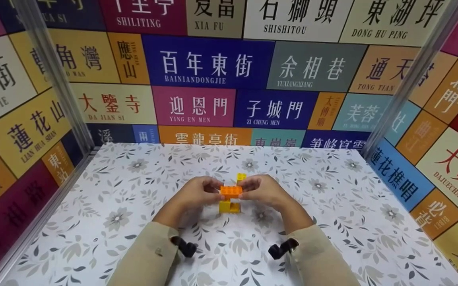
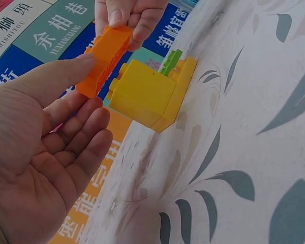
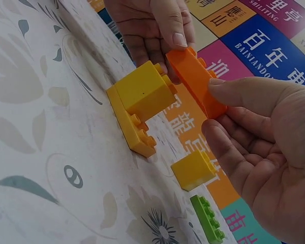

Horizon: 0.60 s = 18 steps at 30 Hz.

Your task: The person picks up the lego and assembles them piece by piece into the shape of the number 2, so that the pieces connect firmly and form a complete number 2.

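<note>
Both hands hold one orange building brick [image 1: 231, 192] by its opposite ends, above a yellow stack. My left hand [image 1: 199, 190] pinches the left end, its thumb [image 2: 66, 73] on the side and its other fingers loosely bent below. The right end is pinched between thumb and fingers of my right hand [image 1: 264, 190]. Below the orange brick, a tall yellow brick [image 3: 145, 94] sits on one end of a flat yellow brick [image 3: 134, 137], whose other studs show bare. A gap separates the orange brick from the tall brick's studs in the wrist views.
Behind the stack stand a separate yellow brick [image 3: 192, 172] and a low green brick [image 3: 207, 217]. The table [image 1: 133, 246] wears a floral cover. Printed sign panels [image 1: 209, 63] wall the back and both sides. Black wrist mounts [image 1: 187, 248] stick out from the sleeves.
</note>
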Available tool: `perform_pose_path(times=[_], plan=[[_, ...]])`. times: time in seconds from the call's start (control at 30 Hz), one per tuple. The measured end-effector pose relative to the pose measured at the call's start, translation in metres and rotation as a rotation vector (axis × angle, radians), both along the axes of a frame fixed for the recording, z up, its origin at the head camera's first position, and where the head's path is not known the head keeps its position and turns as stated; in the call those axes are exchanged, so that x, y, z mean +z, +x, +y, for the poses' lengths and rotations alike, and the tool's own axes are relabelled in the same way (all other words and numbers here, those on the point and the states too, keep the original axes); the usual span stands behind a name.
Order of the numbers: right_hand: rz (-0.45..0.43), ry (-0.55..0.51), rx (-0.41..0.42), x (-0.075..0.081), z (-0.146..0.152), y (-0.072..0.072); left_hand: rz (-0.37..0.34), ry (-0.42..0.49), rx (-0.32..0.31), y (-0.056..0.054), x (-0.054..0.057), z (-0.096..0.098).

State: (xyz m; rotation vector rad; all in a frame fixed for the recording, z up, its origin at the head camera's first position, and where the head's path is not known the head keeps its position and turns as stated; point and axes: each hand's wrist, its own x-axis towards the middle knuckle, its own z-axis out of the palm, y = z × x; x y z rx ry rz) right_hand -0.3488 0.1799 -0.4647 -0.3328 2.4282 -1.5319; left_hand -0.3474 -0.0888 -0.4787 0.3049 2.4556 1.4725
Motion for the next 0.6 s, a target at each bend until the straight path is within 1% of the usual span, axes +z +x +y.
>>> perform_pose_path(times=[0.17, 0.6], plan=[[0.006, 0.003, 0.003, -0.0013, -0.0001, -0.0001, 0.012, 0.014, -0.008, 0.0004, 0.0004, -0.0006], [-0.047, 0.080, -0.017, -0.0026, -0.0008, -0.0002, -0.001, 0.027, -0.020, 0.0037, -0.0008, 0.0012]])
